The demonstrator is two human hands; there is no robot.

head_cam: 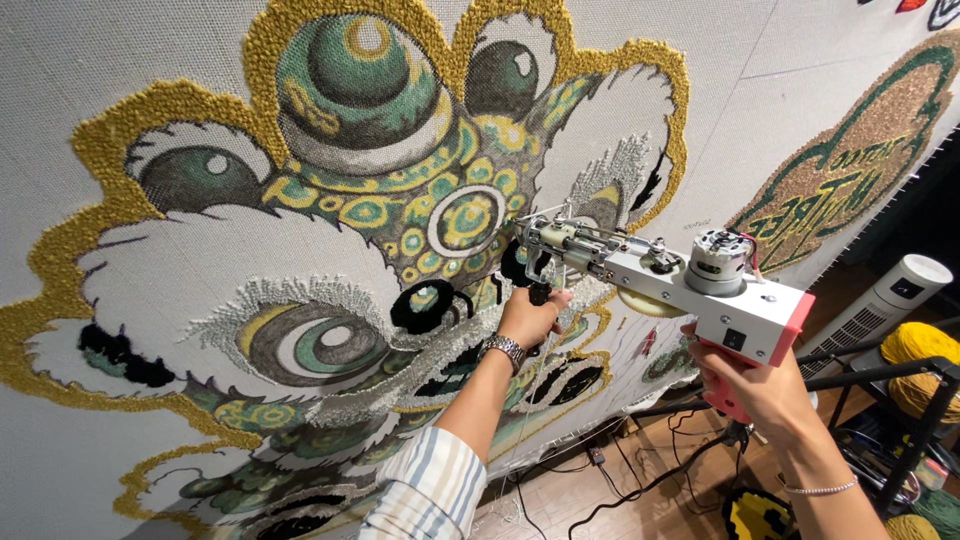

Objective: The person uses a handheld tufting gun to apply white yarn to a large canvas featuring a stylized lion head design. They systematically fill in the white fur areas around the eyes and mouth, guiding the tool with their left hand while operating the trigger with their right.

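Now both hands clenched on the tufting gun (660,275): left (530,315) forward, right (755,385) behind.

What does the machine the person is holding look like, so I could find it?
Start at the big tufted lion-face rug on the stretched cloth. At its lower right, the left hand and right hand hold the tufting gun against it: a white box with a pink handle and silver motor.

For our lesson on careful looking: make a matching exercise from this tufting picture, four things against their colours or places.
Things:
1. tufting gun
2. wristwatch
3. yarn cone
4. left hand

Descriptions:
a. yellow, at right edge
b. on the black front handle
c. white body, pink grip
d. silver, on left wrist

Pairs: 1-c, 2-d, 3-a, 4-b
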